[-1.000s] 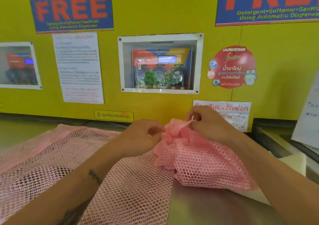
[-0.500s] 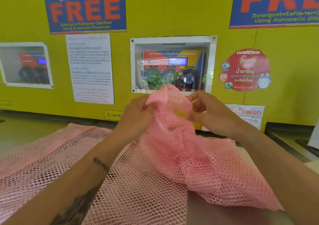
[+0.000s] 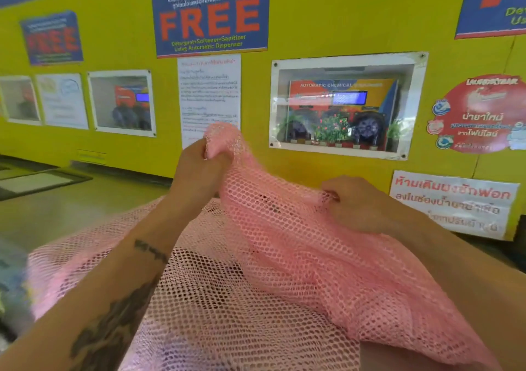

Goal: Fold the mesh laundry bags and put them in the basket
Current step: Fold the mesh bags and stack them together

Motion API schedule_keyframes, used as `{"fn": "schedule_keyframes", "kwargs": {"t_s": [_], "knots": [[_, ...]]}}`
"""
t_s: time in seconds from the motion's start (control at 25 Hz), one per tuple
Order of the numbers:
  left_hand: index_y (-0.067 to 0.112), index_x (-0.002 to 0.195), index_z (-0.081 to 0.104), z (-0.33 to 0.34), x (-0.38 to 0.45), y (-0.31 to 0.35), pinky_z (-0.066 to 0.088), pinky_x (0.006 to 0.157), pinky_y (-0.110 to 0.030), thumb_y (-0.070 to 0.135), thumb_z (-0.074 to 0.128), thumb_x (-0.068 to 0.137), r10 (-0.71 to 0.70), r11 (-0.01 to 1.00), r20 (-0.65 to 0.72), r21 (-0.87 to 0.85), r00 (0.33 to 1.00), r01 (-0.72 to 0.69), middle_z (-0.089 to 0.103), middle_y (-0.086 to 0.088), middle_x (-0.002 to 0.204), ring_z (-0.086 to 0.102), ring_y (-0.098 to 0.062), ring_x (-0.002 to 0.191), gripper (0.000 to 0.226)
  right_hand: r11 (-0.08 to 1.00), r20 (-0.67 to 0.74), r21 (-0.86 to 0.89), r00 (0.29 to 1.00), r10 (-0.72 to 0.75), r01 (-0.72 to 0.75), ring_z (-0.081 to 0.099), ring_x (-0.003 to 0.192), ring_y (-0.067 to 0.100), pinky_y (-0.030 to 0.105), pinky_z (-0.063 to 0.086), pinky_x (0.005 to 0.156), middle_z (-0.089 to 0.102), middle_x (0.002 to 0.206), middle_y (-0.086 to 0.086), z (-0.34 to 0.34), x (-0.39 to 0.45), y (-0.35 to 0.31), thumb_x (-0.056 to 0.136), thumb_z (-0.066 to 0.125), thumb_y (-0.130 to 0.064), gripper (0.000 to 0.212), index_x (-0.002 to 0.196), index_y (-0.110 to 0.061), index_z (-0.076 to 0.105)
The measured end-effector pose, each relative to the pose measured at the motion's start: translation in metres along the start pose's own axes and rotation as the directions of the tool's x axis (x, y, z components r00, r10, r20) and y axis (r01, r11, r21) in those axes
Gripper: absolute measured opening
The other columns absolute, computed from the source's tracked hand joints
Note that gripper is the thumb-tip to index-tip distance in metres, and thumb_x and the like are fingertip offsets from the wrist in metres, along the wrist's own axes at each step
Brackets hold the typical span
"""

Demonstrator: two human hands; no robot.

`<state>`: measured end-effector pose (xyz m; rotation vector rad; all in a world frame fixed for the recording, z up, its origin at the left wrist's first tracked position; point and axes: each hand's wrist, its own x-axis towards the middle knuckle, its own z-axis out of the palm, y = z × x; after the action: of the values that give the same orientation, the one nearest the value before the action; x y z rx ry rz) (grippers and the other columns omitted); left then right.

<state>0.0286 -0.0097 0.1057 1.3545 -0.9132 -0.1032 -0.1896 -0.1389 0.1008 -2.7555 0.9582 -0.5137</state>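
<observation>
A pink mesh laundry bag hangs stretched between my two hands above the work surface. My left hand is raised and grips one top corner of it. Lower and to the right, my right hand is closed on the bag's upper edge. Underneath lies a second, paler pink mesh bag, spread flat and partly covered by my left forearm and the held bag. No basket is in view.
A yellow wall with blue FREE posters, notices and a framed dispenser window stands close behind the counter. A recessed metal lid sits on the counter at the far left. A blurred dark object is at the left edge.
Both hands lifted the pink bag off the surface and moved apart, the left one up and left, spreading the bag's top edge. The camera turned left.
</observation>
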Motion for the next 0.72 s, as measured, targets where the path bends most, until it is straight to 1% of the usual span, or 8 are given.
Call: {"fn": "schedule_keyframes", "kwargs": {"t_s": [0.04,0.12,0.2,0.32,0.4,0.48,0.6,0.72], "knots": [[0.017,0.096,0.066,-0.010,0.000,-0.002,0.053,0.063,-0.032,0.018,0.057,0.090,0.006,0.999,-0.031,0.033,0.999,-0.005,0.069,-0.001,0.090,0.067,-0.020,0.080,0.011,1.000,-0.142,0.000,0.990,-0.002,0.002,0.053,0.073,0.025,0.038,0.042,0.063,0.056,0.075,0.001,-0.001,0.006,0.000,0.087,0.052,-0.010,0.019,0.070,-0.018,0.053],[0.009,0.099,0.065,-0.025,0.002,-0.009,0.054,0.075,-0.040,0.032,0.059,0.088,0.046,0.987,-0.079,0.158,0.996,-0.033,0.070,-0.009,0.098,0.066,-0.027,0.086,0.026,0.997,-0.353,-0.070,0.936,-0.008,-0.018,0.056,0.078,0.029,0.039,0.046,0.067,0.060,0.082,0.002,-0.005,0.018,-0.002,0.086,0.053,-0.013,0.012,0.077,-0.019,0.056],[0.008,0.111,0.061,-0.033,0.004,-0.012,0.048,0.080,-0.038,0.045,0.057,0.090,0.018,0.966,-0.003,0.256,1.000,-0.016,0.065,-0.007,0.112,0.061,-0.023,0.095,0.043,0.977,-0.406,-0.191,0.914,0.007,-0.093,0.058,0.086,0.032,0.038,0.047,0.069,0.061,0.094,0.006,-0.006,0.033,-0.007,0.083,0.055,-0.011,0.011,0.089,-0.018,0.060],[0.023,0.134,0.051,-0.043,0.003,-0.022,0.043,0.094,-0.039,0.050,0.054,0.090,-0.192,0.902,0.228,0.424,0.954,0.080,0.054,0.000,0.136,0.054,-0.021,0.114,0.052,0.860,-0.272,-0.439,0.951,0.148,-0.260,0.058,0.097,0.035,0.041,0.044,0.079,0.055,0.102,0.009,-0.002,0.044,-0.015,0.083,0.056,-0.017,0.021,0.104,-0.016,0.059],[0.025,0.134,0.052,-0.052,-0.003,-0.040,0.045,0.100,-0.042,0.043,0.057,0.088,-0.271,0.795,0.287,0.605,0.919,0.046,0.055,0.000,0.138,0.056,-0.022,0.115,0.050,0.793,-0.190,-0.534,0.956,0.224,-0.292,0.056,0.102,0.035,0.042,0.042,0.084,0.049,0.098,0.008,0.005,0.042,-0.021,0.084,0.055,-0.022,0.026,0.108,-0.016,0.059],[0.022,0.123,0.062,-0.058,-0.007,-0.062,0.046,0.099,-0.039,0.040,0.057,0.087,-0.297,0.683,0.315,0.730,0.901,-0.030,0.061,-0.001,0.130,0.058,-0.021,0.112,0.040,0.876,-0.125,-0.422,0.972,0.200,-0.234,0.054,0.110,0.034,0.041,0.045,0.087,0.054,0.115,0.009,0.017,0.040,-0.029,0.081,0.056,-0.021,0.039,0.120,-0.019,0.059],[0.015,0.091,0.070,-0.056,-0.012,-0.083,0.049,0.087,-0.034,0.043,0.054,0.088,-0.364,0.602,0.351,0.796,0.863,-0.069,0.069,-0.001,0.101,0.064,-0.022,0.093,0.032,0.995,0.070,-0.073,0.995,0.074,-0.069,0.054,0.117,0.027,0.036,0.048,0.090,0.054,0.137,0.006,0.035,0.039,-0.053,0.087,0.056,-0.021,0.046,0.133,-0.023,0.054],[0.015,0.077,0.067,-0.040,-0.014,-0.089,0.039,0.105,-0.055,0.053,0.047,0.091,-0.401,0.496,0.338,0.862,0.852,-0.109,0.069,-0.002,0.088,0.062,-0.023,0.091,0.045,0.999,0.332,-0.039,0.943,0.008,0.006,0.048,0.129,0.022,0.036,0.043,0.102,0.044,0.149,0.002,0.048,0.036,-0.072,0.090,0.060,-0.035,0.061,0.146,-0.026,0.038]]}}
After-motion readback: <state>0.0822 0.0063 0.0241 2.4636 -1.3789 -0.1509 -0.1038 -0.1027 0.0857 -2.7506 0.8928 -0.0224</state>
